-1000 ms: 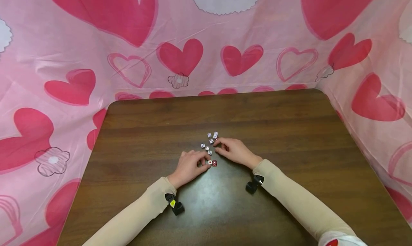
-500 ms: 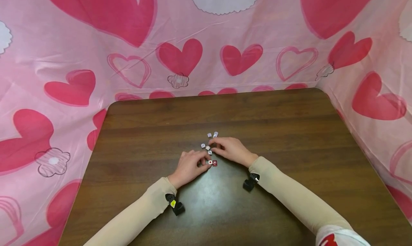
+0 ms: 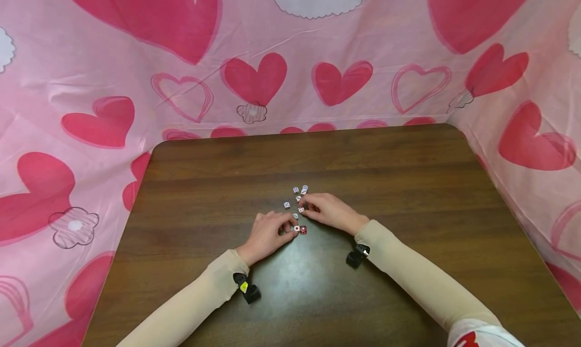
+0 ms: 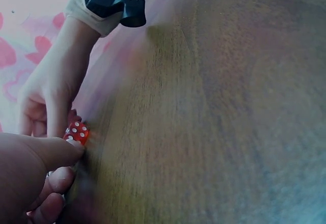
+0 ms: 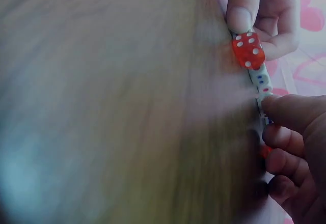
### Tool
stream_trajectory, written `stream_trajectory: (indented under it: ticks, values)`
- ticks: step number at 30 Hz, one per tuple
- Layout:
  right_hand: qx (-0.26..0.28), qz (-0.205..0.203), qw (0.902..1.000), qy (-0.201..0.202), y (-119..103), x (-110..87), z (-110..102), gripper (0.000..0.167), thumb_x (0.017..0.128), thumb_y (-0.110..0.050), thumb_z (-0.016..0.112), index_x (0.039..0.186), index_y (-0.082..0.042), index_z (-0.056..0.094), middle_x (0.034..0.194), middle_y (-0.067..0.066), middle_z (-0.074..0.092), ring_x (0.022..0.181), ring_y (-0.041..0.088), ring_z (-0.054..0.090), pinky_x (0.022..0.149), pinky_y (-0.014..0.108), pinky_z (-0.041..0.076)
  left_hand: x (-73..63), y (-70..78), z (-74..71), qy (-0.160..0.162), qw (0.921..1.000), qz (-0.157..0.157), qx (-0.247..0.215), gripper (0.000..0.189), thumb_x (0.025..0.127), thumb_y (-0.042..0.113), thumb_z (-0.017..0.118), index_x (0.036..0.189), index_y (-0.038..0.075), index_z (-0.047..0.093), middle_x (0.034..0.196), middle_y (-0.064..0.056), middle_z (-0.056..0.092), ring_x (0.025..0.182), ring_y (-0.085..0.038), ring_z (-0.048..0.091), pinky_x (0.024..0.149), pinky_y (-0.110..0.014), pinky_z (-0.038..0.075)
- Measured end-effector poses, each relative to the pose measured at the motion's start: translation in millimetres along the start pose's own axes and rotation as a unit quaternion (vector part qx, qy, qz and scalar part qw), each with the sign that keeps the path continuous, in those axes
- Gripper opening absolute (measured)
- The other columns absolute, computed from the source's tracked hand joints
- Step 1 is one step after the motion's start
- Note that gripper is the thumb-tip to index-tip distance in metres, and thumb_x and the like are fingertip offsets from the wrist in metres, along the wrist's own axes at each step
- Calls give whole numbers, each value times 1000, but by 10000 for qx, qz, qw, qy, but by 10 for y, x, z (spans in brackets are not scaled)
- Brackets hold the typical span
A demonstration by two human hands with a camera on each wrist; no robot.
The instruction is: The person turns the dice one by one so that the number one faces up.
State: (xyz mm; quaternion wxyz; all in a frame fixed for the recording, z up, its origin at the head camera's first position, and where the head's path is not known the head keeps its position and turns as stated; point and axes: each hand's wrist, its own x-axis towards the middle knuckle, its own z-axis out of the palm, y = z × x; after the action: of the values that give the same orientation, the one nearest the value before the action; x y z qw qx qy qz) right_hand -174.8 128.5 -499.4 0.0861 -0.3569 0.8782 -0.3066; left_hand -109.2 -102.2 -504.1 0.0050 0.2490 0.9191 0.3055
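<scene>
My left hand (image 3: pixel 268 236) rests on the table, its thumb and forefinger pinching a white die with a red dot (image 3: pixel 297 228). Touching that die on its right is a translucent red die (image 3: pixel 303 230), seen larger with white pips in the right wrist view. My right hand (image 3: pixel 333 211) holds another white die (image 3: pixel 301 210) between thumb and forefinger, low over the table. Between the two hands lies a further white die (image 3: pixel 295 216). One more white die (image 3: pixel 298 198) sits right by the right forefinger. In the right wrist view, something red (image 5: pixel 265 151) shows behind the right fingers.
Beyond the hands, a white die (image 3: pixel 287 205) lies alone to the left. Farther back are a white die (image 3: pixel 296 190) and a pair of white dice (image 3: pixel 304 189) close together. The brown wooden table (image 3: pixel 218 175) meets pink heart-patterned cloth (image 3: pixel 181 100) at its back and sides.
My right hand moved left over the middle dice, then back slightly right, bringing one white die with it away from its neighbours. The left hand has stayed in place.
</scene>
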Motion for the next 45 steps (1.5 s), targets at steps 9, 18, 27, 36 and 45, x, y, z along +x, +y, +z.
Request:
stream_trajectory:
  ticks: [9, 18, 27, 36, 45]
  values:
    - [-51, -261, 9996, -69, 57, -151, -9, 29, 101, -21, 71, 130, -17, 70, 122, -2, 71, 104, 10, 66, 91, 35, 55, -17, -22, 14, 32, 10000, 30, 4, 15, 90, 26, 83, 98, 25, 71, 76, 16, 59, 74, -7, 47, 76, -38, 32]
    - [-130, -36, 9999, 45, 33, -70, 3, 31, 98, -23, 75, 127, -17, 66, 85, -8, 57, 75, 7, 52, 69, 27, 47, -21, -33, 18, 67, 10000, 20, 47, 16, 89, 27, 83, 97, 25, 70, 76, 15, 59, 74, -8, 48, 76, -38, 33]
    - [-379, 178, 9990, 145, -1, 3, 1, 18, 100, -22, 73, 116, -16, 70, 79, -10, 57, 71, 6, 52, 67, 27, 45, -18, -25, 25, 76, 10000, -9, 42, 15, 89, 27, 83, 97, 26, 70, 76, 16, 58, 74, -7, 48, 76, -38, 33]
    - [-268, 10, 9996, -129, -3, -99, -3, 12, 98, -19, 74, 108, -16, 68, 79, -10, 55, 71, 5, 51, 68, 26, 45, -26, -28, 42, 132, 9999, 42, 35, 16, 88, 28, 83, 96, 26, 69, 76, 16, 58, 74, -8, 48, 75, -38, 33]
    - [-541, -213, 9979, -275, -56, -294, 5, 10, 98, -23, 75, 106, -19, 69, 76, -14, 50, 74, 6, 46, 73, 28, 43, -13, -27, 27, 42, 10000, 13, 18, 17, 88, 28, 84, 97, 27, 70, 77, 15, 59, 74, -6, 47, 77, -38, 32]
